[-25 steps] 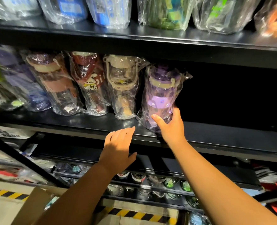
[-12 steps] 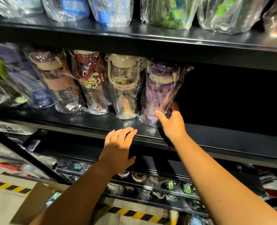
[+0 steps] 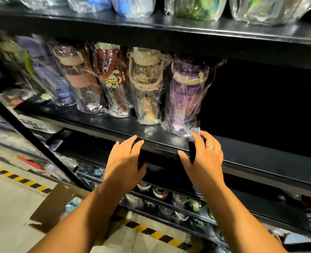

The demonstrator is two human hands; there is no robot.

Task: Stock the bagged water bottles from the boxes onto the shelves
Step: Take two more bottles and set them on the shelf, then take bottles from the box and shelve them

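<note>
A purple bagged water bottle [image 3: 184, 95] stands at the right end of a row on the middle black shelf [image 3: 114, 125]. Left of it stand a cream-handled bottle [image 3: 146, 84], a dark red bottle [image 3: 112, 79] and a pink-banded clear bottle [image 3: 80, 77], all in clear bags. My right hand [image 3: 204, 157] hovers just below the purple bottle with loosely spread fingers, holding nothing; a ring shows on one finger. My left hand [image 3: 125, 159] hangs in front of the shelf's front edge, fingers relaxed and empty. An open cardboard box [image 3: 54, 205] sits at the lower left.
The middle shelf is dark and bare to the right of the purple bottle. More bagged bottles [image 3: 196, 8] line the top shelf. A lower rack [image 3: 169, 198] holds small bottles. Yellow-black hazard tape [image 3: 160, 236] marks the floor.
My right hand has let go of the purple bottle and drawn back toward me. The bottle now stands free on the shelf. My left hand stayed near the shelf edge.
</note>
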